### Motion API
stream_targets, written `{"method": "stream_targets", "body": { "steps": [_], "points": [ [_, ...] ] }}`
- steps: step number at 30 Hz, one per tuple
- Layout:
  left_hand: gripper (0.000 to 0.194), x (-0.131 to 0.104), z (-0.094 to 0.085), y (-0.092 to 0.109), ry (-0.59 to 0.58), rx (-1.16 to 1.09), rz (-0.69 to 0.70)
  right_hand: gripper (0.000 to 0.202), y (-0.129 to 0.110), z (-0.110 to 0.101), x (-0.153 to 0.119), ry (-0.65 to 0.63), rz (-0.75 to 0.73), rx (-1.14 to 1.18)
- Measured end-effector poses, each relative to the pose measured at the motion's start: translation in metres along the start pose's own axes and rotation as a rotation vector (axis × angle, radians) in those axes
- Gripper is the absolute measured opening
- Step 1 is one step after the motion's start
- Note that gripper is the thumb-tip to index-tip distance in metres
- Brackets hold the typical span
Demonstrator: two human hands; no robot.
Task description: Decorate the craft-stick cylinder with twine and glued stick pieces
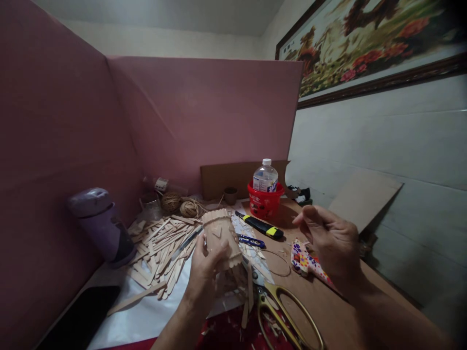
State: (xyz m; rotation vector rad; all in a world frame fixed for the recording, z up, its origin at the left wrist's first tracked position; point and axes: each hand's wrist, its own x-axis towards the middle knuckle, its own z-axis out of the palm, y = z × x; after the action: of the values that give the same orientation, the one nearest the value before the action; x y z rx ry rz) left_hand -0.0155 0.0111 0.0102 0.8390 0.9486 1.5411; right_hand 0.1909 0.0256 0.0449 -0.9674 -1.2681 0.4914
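My left hand (207,262) is wrapped round a small barrel-shaped holder (218,232) of pale craft sticks, tilted, with a small V-shaped piece on its side. My right hand (330,243) is raised on the right, fingers curled and thumb against the forefinger; whatever is in the pinch, if anything, cannot be made out. Behind and below it lies a flower-patterned glue gun (302,257), partly hidden. Gold-handled scissors (270,291) lie close to the holder. Beyond them are a black and yellow utility knife (260,225) and a blue cutter (251,240).
Loose craft sticks (164,250) are heaped on the left, beside a purple bottle (104,228) and a black phone (82,316). Twine balls (189,208) sit behind. A red bucket (264,201) holds a plastic bottle (266,177). Pink panels (204,107) enclose the back and left.
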Motion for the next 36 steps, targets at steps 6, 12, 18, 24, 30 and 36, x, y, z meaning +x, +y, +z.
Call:
{"method": "stream_targets", "body": {
  "steps": [6,12,18,24,30,36],
  "points": [
    [0.048,-0.005,0.004,0.01,-0.049,-0.13,-0.132,0.013,0.022,-0.011,0.015,-0.232,-0.166,-0.52],
    [0.045,-0.002,0.0,0.005,-0.028,-0.115,-0.086,0.024,0.02,-0.004,0.006,-0.508,-0.226,-0.895],
    [0.04,0.003,-0.003,0.004,0.112,-0.133,-0.014,0.021,0.016,0.018,-0.007,-0.774,-0.149,-1.014],
    [0.039,0.002,-0.002,0.002,0.116,-0.141,-0.048,0.021,0.039,0.047,-0.007,-0.852,-0.153,-1.102],
    [0.037,0.0,0.0,0.004,0.083,-0.149,-0.041,0.017,0.044,0.053,-0.005,-0.843,-0.161,-1.08],
    [0.034,-0.001,0.005,0.006,0.051,-0.304,-0.13,0.018,0.026,0.041,0.003,-0.754,-0.145,-0.991]
  ]
}}
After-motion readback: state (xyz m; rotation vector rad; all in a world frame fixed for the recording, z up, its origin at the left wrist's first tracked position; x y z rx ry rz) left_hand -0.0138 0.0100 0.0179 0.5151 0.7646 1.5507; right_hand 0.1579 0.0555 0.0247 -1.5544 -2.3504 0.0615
